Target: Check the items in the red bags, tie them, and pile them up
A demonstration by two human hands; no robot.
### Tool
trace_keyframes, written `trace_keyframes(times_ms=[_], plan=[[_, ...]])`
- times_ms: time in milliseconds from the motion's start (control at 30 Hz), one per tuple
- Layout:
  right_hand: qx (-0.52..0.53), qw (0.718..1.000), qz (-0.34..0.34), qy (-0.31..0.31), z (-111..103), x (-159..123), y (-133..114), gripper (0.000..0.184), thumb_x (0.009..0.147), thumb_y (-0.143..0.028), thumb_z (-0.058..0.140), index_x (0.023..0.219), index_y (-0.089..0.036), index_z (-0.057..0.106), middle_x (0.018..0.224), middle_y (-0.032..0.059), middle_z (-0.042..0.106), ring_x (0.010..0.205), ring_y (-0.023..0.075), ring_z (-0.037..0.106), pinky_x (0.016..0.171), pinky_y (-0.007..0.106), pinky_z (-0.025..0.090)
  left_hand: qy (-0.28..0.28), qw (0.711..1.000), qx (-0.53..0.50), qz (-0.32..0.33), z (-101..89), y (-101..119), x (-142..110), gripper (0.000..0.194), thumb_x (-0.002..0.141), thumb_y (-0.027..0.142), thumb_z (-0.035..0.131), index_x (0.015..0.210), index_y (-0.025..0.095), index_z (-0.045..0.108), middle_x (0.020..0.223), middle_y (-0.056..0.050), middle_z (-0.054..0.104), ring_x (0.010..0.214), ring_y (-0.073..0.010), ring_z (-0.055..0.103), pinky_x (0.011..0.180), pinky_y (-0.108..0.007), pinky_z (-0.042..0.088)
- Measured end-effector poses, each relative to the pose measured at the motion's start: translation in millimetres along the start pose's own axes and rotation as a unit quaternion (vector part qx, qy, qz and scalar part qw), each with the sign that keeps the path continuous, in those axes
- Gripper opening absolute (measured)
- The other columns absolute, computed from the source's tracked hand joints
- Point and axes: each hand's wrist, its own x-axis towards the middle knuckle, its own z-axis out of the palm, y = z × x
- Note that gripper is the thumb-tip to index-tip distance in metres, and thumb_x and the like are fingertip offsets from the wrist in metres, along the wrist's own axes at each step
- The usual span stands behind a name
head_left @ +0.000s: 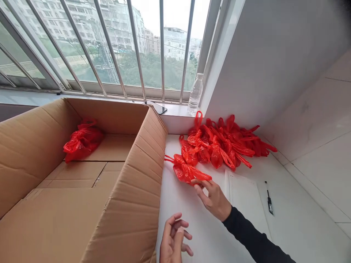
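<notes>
Beside the open cardboard box (134, 182), on the white counter (177, 199): front red bag (181, 170), tied, handles loose, lying just ahead of the main pile of red bags (219, 146). Right hand (215, 201) reaches to this front bag; fingers half bent, tips at its near edge, thumb held a little apart. Cannot tell whether they have hold of the plastic or only touch it. Left hand (172, 241) is nearer the viewer, between box and right hand; fingers loosely curled and well parted, nothing in them.

Progress, as it lies: one bundle of red plastic (83, 140) inside the box, in the far left corner. Outside: the front bag plus the pile along the wall, overlapping too much for a sure count. Judgement: early stage, one bundle boxed, most bags on the counter.

Also noted: pen (269, 202) right of the pile; water bottle (195, 95) on the window sill.
</notes>
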Motion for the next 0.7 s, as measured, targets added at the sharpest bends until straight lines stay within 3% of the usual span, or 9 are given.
trace_keyframes(times_ms=[100, 200, 267, 333, 400, 500, 567, 700], plan=[[0.107, 0.991, 0.059, -0.061, -21, -60, -5, 0.019, 0.100, -0.035, 0.047, 0.109, -0.024, 0.060, 0.089, 0.0036, 0.070, 0.074, 0.0177, 0.062, 0.075, 0.033, 0.052, 0.019, 0.995, 0.072, 0.064, 9.7, 9, 10, 0.052, 0.091, 0.056, 0.058, 0.131, 0.024, 0.050, 0.126, -0.012, 0.061, 0.108, -0.0225, 0.063, 0.078, -0.033, 0.059], [0.215, 0.952, 0.175, -0.130, -34, -94, 4, 0.023, 0.102, -0.045, 0.044, 0.112, -0.025, 0.052, 0.077, -0.0005, 0.069, 0.054, 0.0137, 0.056, 0.059, 0.031, 0.047, -0.035, 0.982, 0.167, 0.083, 16.8, 15, 15, 0.050, 0.092, 0.049, 0.060, 0.133, 0.021, 0.052, 0.132, -0.013, 0.060, 0.116, -0.0252, 0.060, 0.095, -0.041, 0.053], [0.250, 0.930, 0.250, -0.103, -37, -100, 16, 0.027, 0.102, -0.050, 0.041, 0.111, -0.025, 0.048, 0.081, -0.0003, 0.070, 0.046, 0.0106, 0.050, 0.053, 0.029, 0.044, -0.058, 0.970, 0.218, 0.087, 23.1, 15, 15, 0.044, 0.092, 0.042, 0.060, 0.131, 0.021, 0.053, 0.125, -0.011, 0.063, 0.110, -0.0238, 0.061, 0.094, -0.042, 0.051], [0.252, 0.924, 0.282, -0.056, -38, -96, 28, 0.028, 0.102, -0.051, 0.041, 0.110, -0.025, 0.048, 0.083, -0.0006, 0.068, 0.045, 0.0098, 0.047, 0.050, 0.028, 0.042, -0.053, 0.960, 0.257, 0.097, 30.7, 14, 13, 0.038, 0.093, 0.035, 0.058, 0.129, 0.023, 0.053, 0.117, -0.008, 0.065, 0.106, -0.0219, 0.061, 0.094, -0.041, 0.049], [0.227, 0.937, 0.262, -0.042, -36, -88, 35, 0.025, 0.101, -0.047, 0.043, 0.114, -0.027, 0.050, 0.081, -0.0015, 0.066, 0.051, 0.0117, 0.049, 0.054, 0.028, 0.043, -0.038, 0.950, 0.289, 0.109, 38.1, 13, 10, 0.029, 0.094, 0.032, 0.056, 0.122, 0.024, 0.054, 0.113, -0.006, 0.065, 0.101, -0.0215, 0.060, 0.092, -0.042, 0.048], [0.155, 0.974, 0.145, -0.080, -31, -77, 33, 0.027, 0.100, -0.034, 0.047, 0.126, -0.030, 0.053, 0.089, 0.0002, 0.063, 0.070, 0.0158, 0.055, 0.067, 0.031, 0.047, -0.056, 0.939, 0.316, 0.124, 45.9, 12, 6, 0.020, 0.094, 0.034, 0.056, 0.111, 0.024, 0.059, 0.113, -0.006, 0.063, 0.103, -0.0235, 0.057, 0.092, -0.044, 0.046], [0.129, 0.984, 0.071, -0.100, -26, -73, 28, 0.034, 0.098, -0.024, 0.048, 0.131, -0.032, 0.053, 0.099, 0.0019, 0.062, 0.080, 0.0171, 0.056, 0.074, 0.031, 0.047, -0.087, 0.932, 0.325, 0.134, 48.2, 13, 2, 0.021, 0.094, 0.035, 0.055, 0.111, 0.025, 0.062, 0.116, -0.007, 0.061, 0.110, -0.0248, 0.055, 0.098, -0.046, 0.044], [0.151, 0.985, 0.054, -0.071, -22, -71, 25, 0.025, 0.093, -0.016, 0.052, 0.115, -0.027, 0.058, 0.098, 0.0014, 0.063, 0.083, 0.0166, 0.057, 0.075, 0.029, 0.047, -0.140, 0.910, 0.357, 0.158, 49.6, 20, -6, 0.024, 0.097, 0.034, 0.054, 0.119, 0.028, 0.060, 0.123, -0.005, 0.058, 0.119, -0.0234, 0.051, 0.103, -0.044, 0.042]])
